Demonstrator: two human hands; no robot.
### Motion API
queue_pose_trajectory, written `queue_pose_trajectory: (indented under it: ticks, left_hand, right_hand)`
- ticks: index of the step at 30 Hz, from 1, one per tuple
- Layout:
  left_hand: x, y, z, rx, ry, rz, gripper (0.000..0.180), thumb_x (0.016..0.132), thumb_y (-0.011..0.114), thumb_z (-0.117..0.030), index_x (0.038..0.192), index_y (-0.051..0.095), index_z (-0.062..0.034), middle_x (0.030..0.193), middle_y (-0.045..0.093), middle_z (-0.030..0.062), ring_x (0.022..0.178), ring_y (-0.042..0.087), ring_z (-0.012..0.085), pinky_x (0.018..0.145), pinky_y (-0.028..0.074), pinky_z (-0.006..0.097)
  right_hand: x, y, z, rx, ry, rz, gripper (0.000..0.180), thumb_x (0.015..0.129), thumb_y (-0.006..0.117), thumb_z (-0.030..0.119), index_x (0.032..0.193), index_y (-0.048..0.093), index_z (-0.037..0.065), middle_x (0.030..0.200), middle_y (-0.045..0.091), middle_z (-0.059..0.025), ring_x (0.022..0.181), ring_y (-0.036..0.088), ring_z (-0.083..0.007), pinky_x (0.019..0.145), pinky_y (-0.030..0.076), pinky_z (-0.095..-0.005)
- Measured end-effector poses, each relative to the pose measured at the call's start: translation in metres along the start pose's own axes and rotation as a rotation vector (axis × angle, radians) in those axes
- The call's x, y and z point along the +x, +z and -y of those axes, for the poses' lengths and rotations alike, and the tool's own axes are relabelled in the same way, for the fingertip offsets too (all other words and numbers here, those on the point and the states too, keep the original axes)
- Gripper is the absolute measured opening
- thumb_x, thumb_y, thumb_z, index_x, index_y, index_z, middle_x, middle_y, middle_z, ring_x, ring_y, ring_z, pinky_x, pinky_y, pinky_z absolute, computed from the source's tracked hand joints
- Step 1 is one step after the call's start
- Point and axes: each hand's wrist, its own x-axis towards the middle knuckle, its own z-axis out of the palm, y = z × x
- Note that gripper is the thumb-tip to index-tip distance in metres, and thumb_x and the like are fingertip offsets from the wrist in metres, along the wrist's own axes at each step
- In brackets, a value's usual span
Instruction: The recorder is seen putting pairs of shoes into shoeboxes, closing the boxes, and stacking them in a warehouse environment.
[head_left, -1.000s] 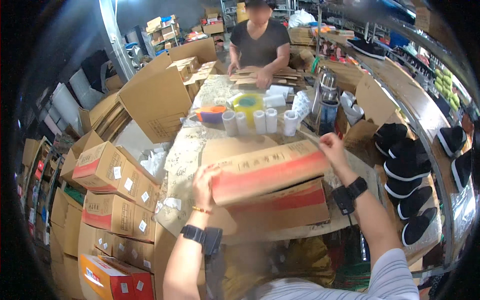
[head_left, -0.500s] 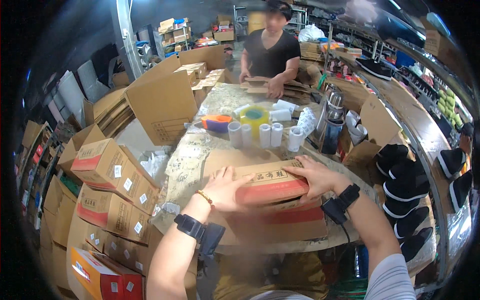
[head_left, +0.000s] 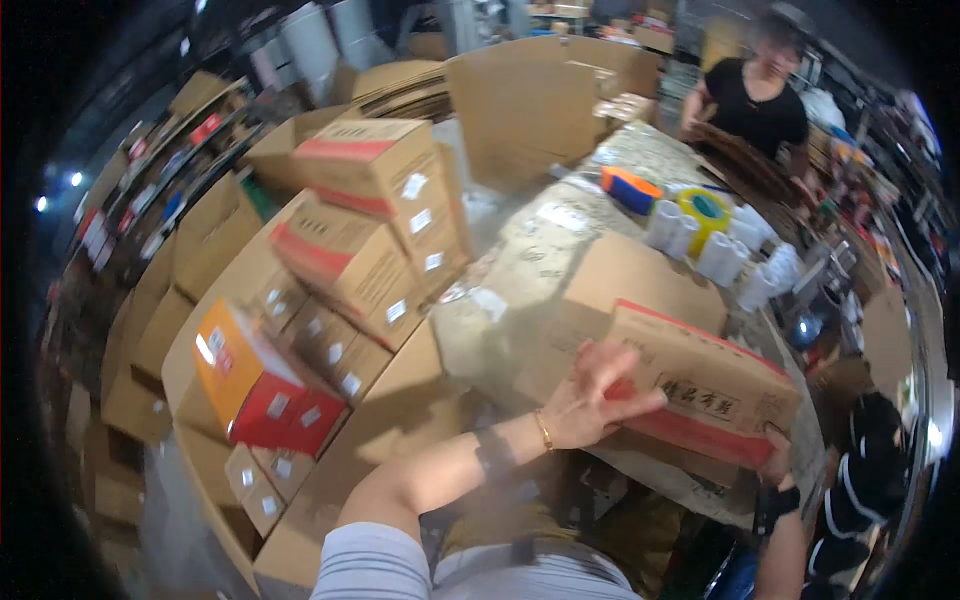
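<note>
I hold a brown cardboard box with a red stripe [head_left: 700, 385] at the near edge of a marble-patterned table [head_left: 530, 260]. My left hand [head_left: 590, 400] presses flat on the box's left end, fingers spread. My right hand [head_left: 778, 462] grips its lower right corner; only the thumb side and a black wrist strap show. A flat sheet of cardboard [head_left: 625, 280] lies under and behind the box.
Stacks of brown and red boxes [head_left: 350, 240] and an orange-red box [head_left: 255, 385] stand to my left. White paper rolls [head_left: 700, 245], a yellow tape roll [head_left: 705, 205] and an orange-blue object [head_left: 630, 190] sit mid-table. Another person in black [head_left: 755, 95] works at the far end. Black shoes [head_left: 870, 470] lie at right.
My view has swung left and down toward the box stacks. The box I hold has come down from raised height to the table's near edge, both hands still on it.
</note>
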Motion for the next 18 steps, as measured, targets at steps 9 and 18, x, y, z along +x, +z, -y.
queue_pose_trajectory:
  ticks: [9,18]
  left_hand:
    - [-0.125,0.039,-0.076,-1.172,-0.737,-0.201,0.110,0.065,0.084,-0.031,0.143,0.014,0.0022,0.145,0.025,0.0190,0.133,0.028,0.0272,0.107,0.030,0.041]
    - [-0.232,-0.085,-0.029,-1.147,-1.144,-0.716,0.062,0.075,0.059,-0.018,0.132,0.040,-0.0031,0.130,0.048,0.0105,0.121,0.046,0.0222,0.101,0.037,0.040]
  right_hand:
    - [0.038,0.202,-0.116,0.224,-0.224,0.164,0.081,0.090,0.039,0.062,0.146,0.019,0.008,0.147,0.029,-0.0086,0.134,0.030,-0.0275,0.110,0.029,-0.0438]
    - [0.074,0.213,-0.048,-0.295,-0.449,-0.047,0.050,0.099,0.041,0.036,0.138,0.035,0.005,0.119,0.048,-0.0076,0.106,0.051,-0.0183,0.091,0.041,-0.0341]
